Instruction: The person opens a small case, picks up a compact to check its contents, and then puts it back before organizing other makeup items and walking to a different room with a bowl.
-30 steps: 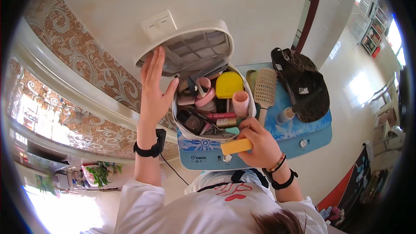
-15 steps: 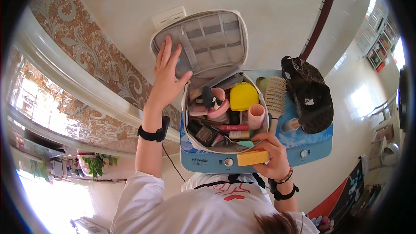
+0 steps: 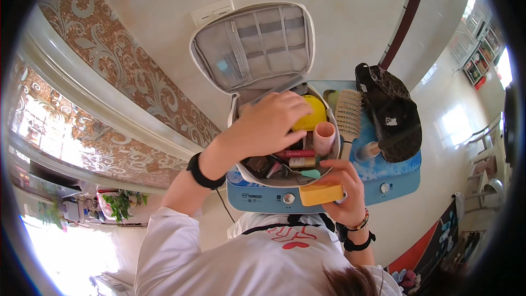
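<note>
At five o'clock of the white, grey-lined bag (image 3: pixel 285 71), the right hand (image 3: pixel 348 191) pinches a yellow rectangular block (image 3: pixel 319 194), likely light, stiff, best held edgewise, the left hand (image 3: pixel 271 121) loosely spread above the bag.

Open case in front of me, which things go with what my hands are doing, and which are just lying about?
With your hands:
Open case, under your left hand
Yellow container, inside the case
Yellow block, held in your right hand

Lying about:
Hairbrush
Dark cap
Green plant
</note>
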Motion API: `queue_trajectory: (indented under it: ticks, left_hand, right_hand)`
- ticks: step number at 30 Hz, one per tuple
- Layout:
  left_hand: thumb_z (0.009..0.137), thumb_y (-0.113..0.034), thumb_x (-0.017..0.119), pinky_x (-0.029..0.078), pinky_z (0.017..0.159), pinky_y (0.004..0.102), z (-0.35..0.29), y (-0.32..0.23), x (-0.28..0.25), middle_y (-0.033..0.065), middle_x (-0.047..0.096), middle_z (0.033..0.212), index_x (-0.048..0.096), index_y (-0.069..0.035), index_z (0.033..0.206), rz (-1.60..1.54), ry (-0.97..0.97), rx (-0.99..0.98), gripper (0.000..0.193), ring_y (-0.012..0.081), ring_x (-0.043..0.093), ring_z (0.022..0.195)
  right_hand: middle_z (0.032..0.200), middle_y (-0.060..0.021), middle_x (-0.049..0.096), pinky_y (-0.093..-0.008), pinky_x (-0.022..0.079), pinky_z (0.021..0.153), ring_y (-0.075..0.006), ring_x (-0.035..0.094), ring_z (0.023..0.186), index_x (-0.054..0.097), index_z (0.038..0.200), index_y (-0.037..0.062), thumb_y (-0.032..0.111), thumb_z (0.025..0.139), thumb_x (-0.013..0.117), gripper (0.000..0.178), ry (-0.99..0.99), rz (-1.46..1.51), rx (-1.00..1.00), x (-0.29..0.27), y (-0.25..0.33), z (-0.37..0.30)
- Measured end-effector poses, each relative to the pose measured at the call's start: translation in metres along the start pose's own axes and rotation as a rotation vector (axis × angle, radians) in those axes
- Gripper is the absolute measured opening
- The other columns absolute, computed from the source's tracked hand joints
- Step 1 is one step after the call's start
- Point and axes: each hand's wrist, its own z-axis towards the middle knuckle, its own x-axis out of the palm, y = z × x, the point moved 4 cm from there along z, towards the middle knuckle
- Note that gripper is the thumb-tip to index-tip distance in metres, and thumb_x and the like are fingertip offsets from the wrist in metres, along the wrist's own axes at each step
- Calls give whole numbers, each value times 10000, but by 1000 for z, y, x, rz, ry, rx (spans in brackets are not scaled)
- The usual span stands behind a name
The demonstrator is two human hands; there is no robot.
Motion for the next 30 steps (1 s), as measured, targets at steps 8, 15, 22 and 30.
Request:
queue_trajectory:
  ticks: [8,15,22,30]
  left_hand:
    - [729,-148,700,364,968,432,16,-3,27,101,613,1122,528,-29,1206,370,47,-23,522,262,524,1087]
    - [826,-147,614,468,887,366,-6,4,-25,107,664,1021,582,2,1147,-316,-282,-294,356,221,620,939]
    - [1002,-244,476,461,916,273,-42,-41,-15,62,541,1237,380,-5,1355,-1572,-170,-485,437,138,558,1099]
    - [908,-220,619,420,951,334,-75,-68,-17,203,488,1227,240,26,1449,-388,-151,-240,705,308,504,1136]
  right_hand:
    - [866,-129,608,-277,454,741,-197,573,765,522,903,-15,5,626,469,283,-233,487,176,-9,-19,-21]
    - [791,-98,544,-249,436,586,-176,524,639,495,841,1,400,827,422,405,-277,909,137,-11,-22,-22]
    - [1011,-196,609,-237,459,437,-172,599,560,354,1349,17,340,926,487,549,-80,835,293,20,22,16]
    - [1150,-105,565,-243,503,712,-137,616,897,163,1473,88,185,874,621,761,252,1108,418,35,35,26]
